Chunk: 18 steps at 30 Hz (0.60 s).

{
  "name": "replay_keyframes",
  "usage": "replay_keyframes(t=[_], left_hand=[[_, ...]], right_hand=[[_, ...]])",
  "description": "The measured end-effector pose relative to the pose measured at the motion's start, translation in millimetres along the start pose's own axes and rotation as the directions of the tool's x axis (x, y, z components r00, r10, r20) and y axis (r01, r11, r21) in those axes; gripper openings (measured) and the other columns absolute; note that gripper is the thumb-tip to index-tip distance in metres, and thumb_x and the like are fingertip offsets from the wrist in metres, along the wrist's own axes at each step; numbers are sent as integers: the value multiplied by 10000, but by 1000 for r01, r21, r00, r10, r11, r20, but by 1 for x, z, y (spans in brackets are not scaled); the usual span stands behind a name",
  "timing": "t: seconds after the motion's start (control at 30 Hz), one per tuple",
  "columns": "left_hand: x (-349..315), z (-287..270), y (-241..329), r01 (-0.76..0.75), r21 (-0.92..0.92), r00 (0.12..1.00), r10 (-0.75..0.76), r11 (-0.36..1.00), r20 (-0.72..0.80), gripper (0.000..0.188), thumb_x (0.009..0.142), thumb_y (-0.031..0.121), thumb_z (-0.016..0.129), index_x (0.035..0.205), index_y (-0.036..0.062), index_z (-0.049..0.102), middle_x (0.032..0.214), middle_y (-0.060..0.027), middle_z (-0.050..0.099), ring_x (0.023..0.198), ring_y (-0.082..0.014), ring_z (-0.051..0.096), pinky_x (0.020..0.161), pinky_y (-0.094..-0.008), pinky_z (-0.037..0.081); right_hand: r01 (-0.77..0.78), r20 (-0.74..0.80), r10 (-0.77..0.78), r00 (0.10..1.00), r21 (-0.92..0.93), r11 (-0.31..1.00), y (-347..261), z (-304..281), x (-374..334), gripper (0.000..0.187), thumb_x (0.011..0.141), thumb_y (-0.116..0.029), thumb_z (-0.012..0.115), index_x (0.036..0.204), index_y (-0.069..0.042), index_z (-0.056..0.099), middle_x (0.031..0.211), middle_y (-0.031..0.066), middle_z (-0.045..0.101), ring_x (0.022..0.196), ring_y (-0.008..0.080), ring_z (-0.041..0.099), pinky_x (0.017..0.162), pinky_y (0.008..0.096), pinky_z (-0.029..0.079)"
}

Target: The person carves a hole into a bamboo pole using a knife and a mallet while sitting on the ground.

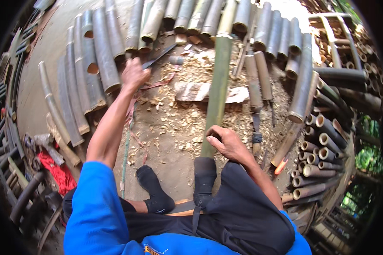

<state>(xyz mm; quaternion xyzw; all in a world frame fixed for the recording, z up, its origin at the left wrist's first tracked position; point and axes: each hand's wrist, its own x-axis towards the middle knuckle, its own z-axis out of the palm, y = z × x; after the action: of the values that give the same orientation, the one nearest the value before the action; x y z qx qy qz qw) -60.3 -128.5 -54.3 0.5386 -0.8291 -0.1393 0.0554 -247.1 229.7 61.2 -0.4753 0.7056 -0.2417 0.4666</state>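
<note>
My left hand (134, 74) is closed around the handle end of a knife, out ahead and to the left. The knife's dark blade (159, 56) points away to the upper right, above the ground. A long green bamboo pole (219, 80) runs away from me, its near end by my right sock (204, 174). Over the near part of the pole, my right hand (232, 144) curls with thumb and forefinger bent at its surface; the other fingers are partly hidden. A pale, rough wood block (191, 91) lies crosswise beneath the pole.
Wood shavings (170, 121) cover the ground ahead. Cut bamboo tubes (104, 51) lie in an arc at the far side, and more are stacked (317, 170) at the right. A red cloth (59, 172) lies at left. An orange-handled tool (281, 166) rests at right.
</note>
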Motion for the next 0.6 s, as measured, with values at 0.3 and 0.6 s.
replay_keyframes(t=[0.3, 0.6], left_hand=[[-245, -50, 161, 23, -901, 993, 93, 434, 70, 465, 796, 97, 771, 1229, -13, 641, 1110, -102, 640, 938, -185, 631, 821, -324, 533], [-295, 65, 137, 667, -707, 691, 161, 234, 705, 667, 883, 274, 823, 1405, -64, 581, 1298, -178, 671, 1147, -232, 642, 964, -386, 520]], right_hand=[[177, -270, 139, 953, 865, 470, 5, 25, 4, 693, 987, -351, 705, 1479, 37, 407, 1204, 164, 661, 1060, 219, 693, 918, 386, 599], [-267, -781, 173, 601, 8, 964, 118, 34, 7, 414, 968, -190, 614, 1317, -16, 475, 946, 152, 617, 752, 273, 653, 626, 432, 540]])
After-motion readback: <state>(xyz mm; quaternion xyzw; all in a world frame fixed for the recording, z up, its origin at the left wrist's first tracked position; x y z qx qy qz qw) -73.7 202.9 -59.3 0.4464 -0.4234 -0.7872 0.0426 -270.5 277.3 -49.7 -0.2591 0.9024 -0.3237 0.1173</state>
